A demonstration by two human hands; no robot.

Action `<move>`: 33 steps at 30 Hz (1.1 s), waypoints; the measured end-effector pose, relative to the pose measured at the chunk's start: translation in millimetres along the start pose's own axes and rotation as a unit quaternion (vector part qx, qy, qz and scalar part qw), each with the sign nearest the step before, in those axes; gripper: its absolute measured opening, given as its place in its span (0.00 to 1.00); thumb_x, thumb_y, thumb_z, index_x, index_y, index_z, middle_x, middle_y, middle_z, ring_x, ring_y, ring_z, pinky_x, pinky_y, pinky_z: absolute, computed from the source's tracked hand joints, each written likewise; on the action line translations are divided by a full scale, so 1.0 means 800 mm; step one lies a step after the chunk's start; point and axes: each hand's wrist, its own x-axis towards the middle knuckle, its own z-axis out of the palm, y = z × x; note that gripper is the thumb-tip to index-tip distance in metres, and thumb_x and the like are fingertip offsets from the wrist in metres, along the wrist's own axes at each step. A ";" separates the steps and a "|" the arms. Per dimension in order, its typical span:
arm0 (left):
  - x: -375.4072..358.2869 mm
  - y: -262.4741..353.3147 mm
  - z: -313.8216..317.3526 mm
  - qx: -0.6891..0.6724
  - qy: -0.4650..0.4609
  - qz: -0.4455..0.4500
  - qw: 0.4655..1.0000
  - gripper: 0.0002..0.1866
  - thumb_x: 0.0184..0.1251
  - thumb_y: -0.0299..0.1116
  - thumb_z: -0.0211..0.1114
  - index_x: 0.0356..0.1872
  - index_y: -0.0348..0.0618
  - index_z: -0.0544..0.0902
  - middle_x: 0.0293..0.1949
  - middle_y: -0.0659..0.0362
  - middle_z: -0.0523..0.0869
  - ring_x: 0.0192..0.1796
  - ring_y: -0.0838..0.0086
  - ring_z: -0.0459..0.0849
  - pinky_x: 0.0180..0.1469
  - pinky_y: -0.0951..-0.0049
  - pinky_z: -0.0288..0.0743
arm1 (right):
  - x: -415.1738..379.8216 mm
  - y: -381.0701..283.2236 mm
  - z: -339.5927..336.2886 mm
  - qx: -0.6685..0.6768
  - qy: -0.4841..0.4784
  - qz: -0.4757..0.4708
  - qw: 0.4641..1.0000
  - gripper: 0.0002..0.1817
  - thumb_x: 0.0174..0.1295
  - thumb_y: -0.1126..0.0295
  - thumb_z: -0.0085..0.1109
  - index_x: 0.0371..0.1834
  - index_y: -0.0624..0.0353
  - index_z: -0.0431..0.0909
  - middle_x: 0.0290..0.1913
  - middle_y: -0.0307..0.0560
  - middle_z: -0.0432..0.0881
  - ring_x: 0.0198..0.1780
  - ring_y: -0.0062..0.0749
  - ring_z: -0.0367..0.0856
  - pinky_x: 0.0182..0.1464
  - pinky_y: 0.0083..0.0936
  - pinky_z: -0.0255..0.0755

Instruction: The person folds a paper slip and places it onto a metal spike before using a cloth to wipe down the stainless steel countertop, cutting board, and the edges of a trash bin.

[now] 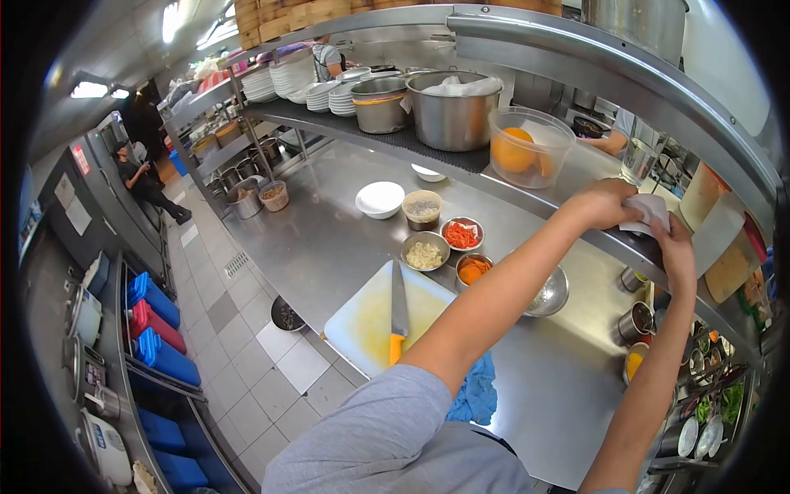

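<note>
My left hand (607, 203) reaches across to the right end of the shelf, its fingers closed on a piece of white paper (648, 212). From the other side, my right hand (676, 251) grips the same paper. Just left of the hands, a clear plastic tub (547, 152) holds an orange (512, 151). Behind them stands a clear glass (638, 160). Below my left arm, a knife with an orange handle (397, 313) lies on a white cutting board (346, 325).
Bowls of red strips (462, 235), pale chopped pieces (424, 253) and orange slices (473, 269) sit beyond the board. A blue cloth (476, 391) lies nearby. Steel pots (454, 115) and stacked plates (292, 76) line the shelf (346, 125). A person (140, 181) leans at far left.
</note>
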 end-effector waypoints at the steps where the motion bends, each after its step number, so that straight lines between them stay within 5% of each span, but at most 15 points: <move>1: 0.001 -0.003 0.003 -0.023 0.012 0.004 1.000 0.26 0.61 0.53 0.69 0.47 0.37 0.84 0.48 0.43 0.86 0.51 0.49 0.85 0.54 0.57 0.76 | -0.003 -0.001 -0.001 -0.023 -0.022 -0.026 0.999 0.28 0.64 0.56 0.65 0.59 0.67 0.77 0.49 0.48 0.84 0.48 0.30 0.80 0.57 0.25 0.70; 6: 0.000 0.020 -0.015 -0.046 -0.027 -0.066 0.996 0.27 0.61 0.55 0.69 0.45 0.38 0.85 0.46 0.44 0.87 0.49 0.51 0.86 0.52 0.59 0.77 | -0.010 -0.010 0.008 -0.051 -0.046 -0.078 0.995 0.33 0.53 0.64 0.73 0.62 0.67 0.75 0.49 0.50 0.85 0.49 0.32 0.81 0.57 0.26 0.71; 8: -0.004 0.022 -0.019 -0.058 -0.066 -0.089 0.992 0.28 0.59 0.57 0.71 0.43 0.39 0.86 0.46 0.45 0.87 0.48 0.52 0.86 0.51 0.61 0.77 | -0.010 -0.010 0.007 -0.069 -0.037 -0.073 0.994 0.28 0.56 0.65 0.71 0.59 0.66 0.77 0.49 0.49 0.85 0.48 0.30 0.81 0.56 0.26 0.71; 10: -0.009 0.017 -0.014 -0.022 -0.048 0.020 0.998 0.31 0.52 0.60 0.75 0.44 0.42 0.86 0.46 0.47 0.87 0.47 0.53 0.86 0.50 0.63 0.78 | -0.008 -0.015 0.006 -0.068 -0.039 -0.070 0.994 0.25 0.59 0.65 0.69 0.57 0.66 0.78 0.48 0.49 0.85 0.48 0.30 0.81 0.56 0.26 0.71; 14: -0.004 0.017 -0.013 -0.013 -0.096 0.022 0.995 0.35 0.45 0.61 0.78 0.46 0.43 0.86 0.48 0.46 0.87 0.48 0.53 0.86 0.51 0.63 0.78 | -0.006 -0.018 0.004 -0.045 -0.043 -0.037 0.997 0.21 0.66 0.60 0.64 0.54 0.66 0.81 0.46 0.49 0.86 0.47 0.29 0.81 0.54 0.26 0.71; 17: -0.001 0.005 -0.005 0.012 -0.045 0.052 0.998 0.33 0.52 0.58 0.75 0.49 0.40 0.84 0.47 0.45 0.87 0.48 0.53 0.86 0.51 0.63 0.78 | -0.001 -0.008 0.006 -0.057 0.007 -0.025 0.998 0.25 0.67 0.54 0.63 0.56 0.66 0.81 0.45 0.48 0.86 0.46 0.29 0.81 0.53 0.26 0.71; 22: 0.003 0.006 -0.007 -0.039 -0.019 -0.026 0.999 0.26 0.65 0.52 0.66 0.48 0.36 0.84 0.42 0.42 0.88 0.46 0.53 0.86 0.49 0.60 0.77 | 0.002 -0.008 0.004 -0.049 0.027 -0.010 0.998 0.27 0.66 0.53 0.65 0.56 0.68 0.80 0.44 0.49 0.86 0.44 0.29 0.80 0.52 0.26 0.71; 26: -0.003 0.018 -0.020 -0.080 -0.054 -0.076 0.992 0.25 0.64 0.51 0.68 0.47 0.36 0.85 0.41 0.42 0.88 0.45 0.53 0.86 0.50 0.60 0.77 | -0.004 -0.006 0.006 -0.002 -0.008 -0.049 0.999 0.24 0.63 0.60 0.68 0.53 0.69 0.79 0.40 0.48 0.85 0.42 0.28 0.79 0.49 0.26 0.71; 31: 0.001 -0.002 -0.002 -0.072 0.090 0.003 0.993 0.17 0.64 0.39 0.68 0.47 0.36 0.83 0.40 0.45 0.88 0.44 0.57 0.86 0.49 0.63 0.76 | 0.001 -0.007 0.005 -0.051 0.021 -0.056 0.997 0.20 0.63 0.63 0.67 0.49 0.69 0.79 0.37 0.46 0.83 0.38 0.27 0.76 0.46 0.26 0.70; 33: 0.002 0.000 -0.007 -0.081 0.070 -0.007 0.994 0.15 0.63 0.34 0.67 0.47 0.37 0.83 0.41 0.45 0.87 0.44 0.57 0.86 0.50 0.63 0.76 | 0.002 -0.003 0.004 -0.069 0.023 -0.032 0.997 0.20 0.66 0.60 0.64 0.49 0.69 0.78 0.36 0.46 0.83 0.37 0.27 0.75 0.45 0.27 0.70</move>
